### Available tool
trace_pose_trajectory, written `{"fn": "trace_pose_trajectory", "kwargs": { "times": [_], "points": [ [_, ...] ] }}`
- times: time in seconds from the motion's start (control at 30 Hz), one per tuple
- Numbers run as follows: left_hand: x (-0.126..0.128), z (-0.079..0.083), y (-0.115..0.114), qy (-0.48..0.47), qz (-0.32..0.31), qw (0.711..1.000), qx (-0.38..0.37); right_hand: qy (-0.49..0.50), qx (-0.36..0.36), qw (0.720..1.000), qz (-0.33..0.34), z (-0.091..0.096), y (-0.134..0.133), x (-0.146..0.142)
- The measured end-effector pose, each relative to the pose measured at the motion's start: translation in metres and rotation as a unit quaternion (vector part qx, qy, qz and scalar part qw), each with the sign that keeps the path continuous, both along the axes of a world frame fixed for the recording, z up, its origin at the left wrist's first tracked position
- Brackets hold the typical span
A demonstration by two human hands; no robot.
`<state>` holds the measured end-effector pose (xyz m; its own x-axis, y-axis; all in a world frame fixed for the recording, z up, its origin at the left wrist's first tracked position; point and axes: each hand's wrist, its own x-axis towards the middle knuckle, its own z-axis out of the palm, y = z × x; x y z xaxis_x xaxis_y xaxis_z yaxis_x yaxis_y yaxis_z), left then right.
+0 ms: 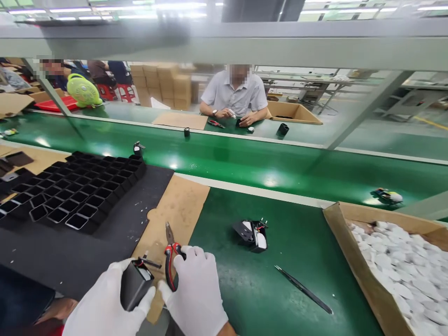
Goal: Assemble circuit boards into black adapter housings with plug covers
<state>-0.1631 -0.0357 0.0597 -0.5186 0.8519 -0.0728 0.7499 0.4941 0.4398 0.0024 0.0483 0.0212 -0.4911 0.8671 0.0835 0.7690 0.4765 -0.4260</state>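
Observation:
My left hand (108, 298), in a white glove, is closed around a black plastic housing (136, 284) with wires and a white part showing at its open end. In my right hand (198, 284), also gloved, is a pair of pliers (170, 259) with red and black handles, the jaws pointing away from me over a strip of cardboard (182, 200). To the right, a second black housing (252, 234) with white parts and wires inside lies on the green table. Black tweezers (304, 289) rest nearer the right side.
Rows of open black housings (91, 186) stand on a black sheet (115, 252) at left. A cardboard box (353, 261) of white pieces is at right. Beyond runs a green conveyor belt (224, 158) with a few parts; a co-worker (234, 95) sits across it.

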Motion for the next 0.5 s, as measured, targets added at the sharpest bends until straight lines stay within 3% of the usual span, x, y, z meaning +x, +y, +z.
{"fn": "trace_pose_trajectory", "kwargs": {
  "times": [0.1, 0.2, 0.33, 0.5],
  "points": [
    [-0.005, -0.001, 0.008, -0.002, -0.005, 1.000, 0.031, -0.045, 0.014, 0.999, -0.019, 0.014, 0.010, 0.009],
    [0.001, -0.008, 0.020, 0.005, -0.009, 1.000, 0.018, -0.066, 0.064, 0.994, -0.063, 0.017, 0.014, 0.036],
    [0.011, -0.022, 0.037, 0.040, -0.067, 0.997, -0.006, -0.161, 0.156, 0.970, -0.092, 0.009, 0.006, 0.069],
    [0.010, -0.043, 0.041, 0.000, -0.131, 0.989, 0.061, -0.099, 0.129, 0.977, -0.138, -0.006, -0.011, 0.092]
  ]
}}
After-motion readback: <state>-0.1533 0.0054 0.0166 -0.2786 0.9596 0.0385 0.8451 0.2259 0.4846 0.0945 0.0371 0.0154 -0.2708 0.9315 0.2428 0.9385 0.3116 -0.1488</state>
